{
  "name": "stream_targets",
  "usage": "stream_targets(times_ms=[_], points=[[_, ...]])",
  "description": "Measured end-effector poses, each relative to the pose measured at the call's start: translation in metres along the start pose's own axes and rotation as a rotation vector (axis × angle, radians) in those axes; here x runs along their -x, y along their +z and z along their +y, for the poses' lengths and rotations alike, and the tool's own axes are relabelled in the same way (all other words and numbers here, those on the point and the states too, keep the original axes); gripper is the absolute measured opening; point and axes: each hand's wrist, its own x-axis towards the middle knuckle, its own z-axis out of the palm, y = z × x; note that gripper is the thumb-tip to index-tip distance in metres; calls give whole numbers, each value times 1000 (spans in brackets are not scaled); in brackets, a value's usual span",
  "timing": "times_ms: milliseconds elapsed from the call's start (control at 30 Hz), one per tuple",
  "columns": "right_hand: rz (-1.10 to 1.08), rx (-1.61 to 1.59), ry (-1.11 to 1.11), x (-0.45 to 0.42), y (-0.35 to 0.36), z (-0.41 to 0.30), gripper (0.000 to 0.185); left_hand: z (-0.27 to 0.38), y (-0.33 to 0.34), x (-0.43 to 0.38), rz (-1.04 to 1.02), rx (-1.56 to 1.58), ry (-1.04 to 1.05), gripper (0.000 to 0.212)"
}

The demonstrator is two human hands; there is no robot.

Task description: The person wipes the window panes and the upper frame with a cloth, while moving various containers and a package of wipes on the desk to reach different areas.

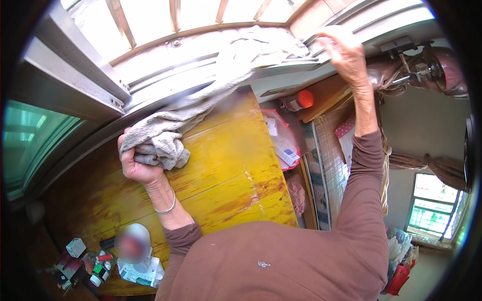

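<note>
My left hand point(142, 167) is closed around a bunched end of a grey terry towel point(162, 135), above the yellow wooden tabletop. A metal bangle circles that wrist. From there the towel stretches up and to the right, over the aluminium window track point(177, 84) and onto the bright sill. My right hand point(344, 56) is raised at the right end of the track, close to the towel's far end. Strong glare washes out its fingers, so whether they grip cloth is unclear.
A yellow, worn wooden table point(226, 158) lies below the window. Sliding window frames point(75, 71) stand at left. Medicine boxes and bottles point(99, 272) sit at the lower left. Right of the table are a red-lidded jar point(304, 99), a pink-rimmed basket point(285, 122) and a clip-on fan point(444, 69).
</note>
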Motion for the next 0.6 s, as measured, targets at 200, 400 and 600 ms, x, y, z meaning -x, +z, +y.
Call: stream_targets(times_ms=[200, 400, 600], points=[[-266, -108, -270, 8, 75, -18, 23, -1, -7, -5, -5, 5, 2, 26], [-302, -300, 245, -30, 15, -1, 22, -5, -4, -1, -28, -64, 28, 27], [27, 13, -74, -38, 27, 34, 30, -19, 18, 8, -340, -392, -12, 18]])
